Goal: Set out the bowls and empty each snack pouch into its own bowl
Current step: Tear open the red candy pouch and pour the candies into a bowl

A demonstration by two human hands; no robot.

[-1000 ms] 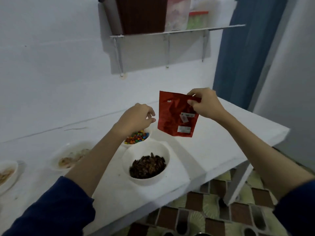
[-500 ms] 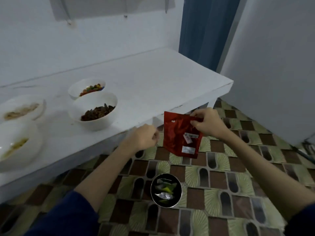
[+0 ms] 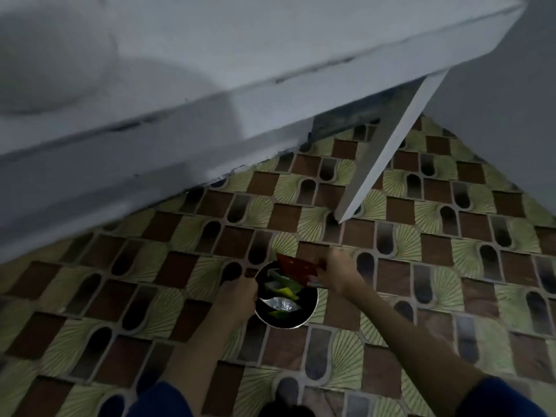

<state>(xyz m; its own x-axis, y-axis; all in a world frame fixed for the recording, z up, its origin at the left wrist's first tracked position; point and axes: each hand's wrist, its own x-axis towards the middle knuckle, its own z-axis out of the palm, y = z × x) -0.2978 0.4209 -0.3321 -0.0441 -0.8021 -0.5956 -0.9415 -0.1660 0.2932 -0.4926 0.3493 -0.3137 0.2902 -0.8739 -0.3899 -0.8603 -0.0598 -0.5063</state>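
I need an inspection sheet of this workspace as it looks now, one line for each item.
Surface: white table, seen from its front edge; patterned tile floor below.
Job's things: red pouch held over a dark round bin on the floor; one white bowl, blurred, on the table.
Clutter: crumpled green and silver wrappers inside the bin.
Grips: right hand pinches the pouch; left hand is at the bin's rim, its fingers too blurred to judge.
Cables: nothing seen.
Surroundings: slanted white table leg; grey wall on the right.
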